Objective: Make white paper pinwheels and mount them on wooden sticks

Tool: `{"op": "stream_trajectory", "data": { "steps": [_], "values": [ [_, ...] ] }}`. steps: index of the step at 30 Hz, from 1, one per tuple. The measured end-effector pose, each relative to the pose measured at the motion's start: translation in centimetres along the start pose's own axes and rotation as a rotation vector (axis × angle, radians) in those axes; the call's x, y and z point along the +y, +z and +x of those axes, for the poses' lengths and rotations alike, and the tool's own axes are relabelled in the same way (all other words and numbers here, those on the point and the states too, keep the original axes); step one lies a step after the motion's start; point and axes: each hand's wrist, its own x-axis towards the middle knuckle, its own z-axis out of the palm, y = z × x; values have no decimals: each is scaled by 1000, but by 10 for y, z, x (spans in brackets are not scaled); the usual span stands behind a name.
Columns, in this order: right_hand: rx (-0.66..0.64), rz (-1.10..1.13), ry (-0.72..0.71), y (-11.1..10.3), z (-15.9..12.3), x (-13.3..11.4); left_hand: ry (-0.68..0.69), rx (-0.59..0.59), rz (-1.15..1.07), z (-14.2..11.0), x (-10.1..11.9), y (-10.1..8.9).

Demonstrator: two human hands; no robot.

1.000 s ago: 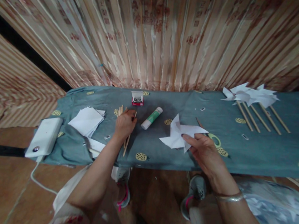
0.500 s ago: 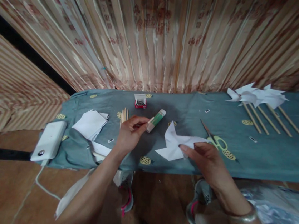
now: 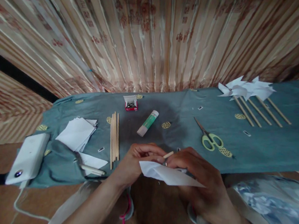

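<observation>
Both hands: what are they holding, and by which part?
The left hand grips a stick near one end; the right hand holds a paper pinwheel, exact grip hidden.

Head-level view, facing forward and down, near the table

White pinwheel — teal pineapple-print cloth — beige curtain, perhaps floral
</observation>
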Motion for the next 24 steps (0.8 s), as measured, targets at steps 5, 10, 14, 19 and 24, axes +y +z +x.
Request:
{"op": "stream_trajectory", "data": {
  "steps": [5, 10, 14, 19, 24],
  "values": [
    [23, -20, 6, -2, -3, -2, -51, 13, -63, -2, -6, 4],
    [36, -40, 4, -1, -3, 0, -2, -5, -26, -3, -8, 5],
    [53, -61, 13, -2, -3, 2, 49, -41, 6, -4, -12, 2],
    [87, -73, 8, -5, -4, 1, 73, -49, 117, -6, -11, 1],
    [85, -79, 40, -6, -4, 0, 66, -19, 147, -6, -7, 3]
  ]
}}
